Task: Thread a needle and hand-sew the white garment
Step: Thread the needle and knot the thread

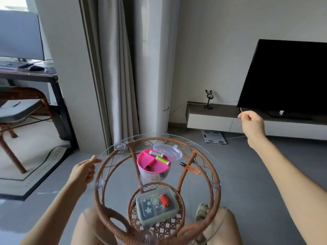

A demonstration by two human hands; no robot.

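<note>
Left hand (84, 169) and right hand (252, 122) pinch a taut thread (115, 156) over the glass table (155, 138), its pink box (153, 167) and orange snips (191, 168).

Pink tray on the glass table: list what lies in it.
Three thread spools lie in the pink tray: a red spool, a yellow-green spool and a grey-white spool. The tray covers the clear tub beneath, so its contents cannot be told.

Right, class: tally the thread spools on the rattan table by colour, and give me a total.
white spool: 1
yellow-green spool: 1
red spool: 1
orange-red spool: 1
Total: 4 spools
</note>
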